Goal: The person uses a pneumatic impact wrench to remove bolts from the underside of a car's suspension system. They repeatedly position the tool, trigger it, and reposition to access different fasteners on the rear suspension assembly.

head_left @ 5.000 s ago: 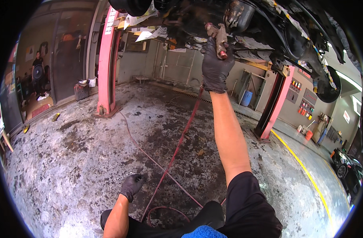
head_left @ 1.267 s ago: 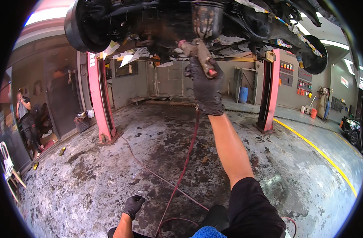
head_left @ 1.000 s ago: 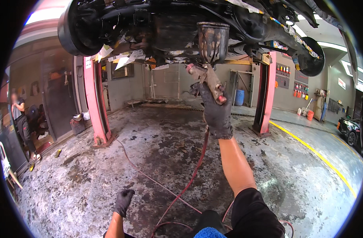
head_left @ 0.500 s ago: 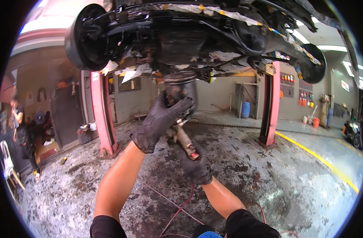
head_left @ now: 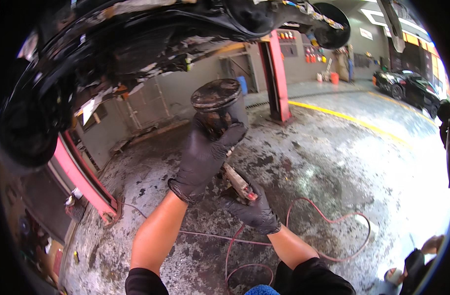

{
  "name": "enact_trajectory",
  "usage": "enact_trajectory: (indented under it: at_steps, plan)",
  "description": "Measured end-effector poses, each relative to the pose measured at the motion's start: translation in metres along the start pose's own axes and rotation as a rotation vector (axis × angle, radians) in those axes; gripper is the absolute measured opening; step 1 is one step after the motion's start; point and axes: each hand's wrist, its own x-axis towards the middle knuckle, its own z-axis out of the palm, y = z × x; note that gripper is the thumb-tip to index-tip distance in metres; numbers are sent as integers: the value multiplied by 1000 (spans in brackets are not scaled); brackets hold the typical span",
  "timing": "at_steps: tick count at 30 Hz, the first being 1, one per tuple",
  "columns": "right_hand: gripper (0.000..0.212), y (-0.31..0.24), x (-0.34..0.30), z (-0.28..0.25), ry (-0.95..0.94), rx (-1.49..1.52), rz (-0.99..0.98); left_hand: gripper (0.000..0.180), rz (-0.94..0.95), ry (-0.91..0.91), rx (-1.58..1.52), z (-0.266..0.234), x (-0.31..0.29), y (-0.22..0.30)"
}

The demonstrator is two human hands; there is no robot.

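Both my hands wear black gloves and hold what looks like an air spray gun (head_left: 238, 183) with a grimy black cylindrical canister (head_left: 217, 101). My left hand (head_left: 200, 155) is closed around the part just below the canister, thumb across its front; the palm side is hidden. Lower and to the right, my right hand (head_left: 254, 209) wraps the metal handle, which has a red piece near its end. The canister's flat, stained round end faces up, apart from the vehicle's black underside (head_left: 151, 54).
Pink lift posts (head_left: 279, 78) stand left and right under the raised vehicle. A red hose (head_left: 328, 219) loops over the stained floor. A black car (head_left: 407, 88) is parked at far right. At the lower right edge shows part of a person in dark clothing (head_left: 417, 265).
My view has swung right, and the vehicle now sits up and to the left. The canister has come out from beneath the underside. Both hands keep their hold.
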Motion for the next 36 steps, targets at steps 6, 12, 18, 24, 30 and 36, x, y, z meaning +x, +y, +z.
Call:
enact_trajectory:
  at_steps: [6, 12, 18, 24, 30, 36]
  plan:
    - [56, -53, 0, -17, 132, -454, -182, 60, -214, -238, -121, 31, 33, 30]
    - [51, -109, -11, 9, 325, -548, -107, 75, -449, -325, -375, 56, 52, 68]
    - [55, -181, -14, 43, 371, -846, -271, 64, -46, -443, -16, 53, 76, 117]
    - [58, -265, -24, 71, 569, -737, -143, 94, -240, -432, -604, 20, 74, 149]
    - [34, -328, -10, 87, 577, -727, -235, 112, -506, -692, -53, -4, -27, 115]
    - [38, -359, 27, 95, 554, -664, -181, 87, -549, -881, -104, 56, -145, 65]
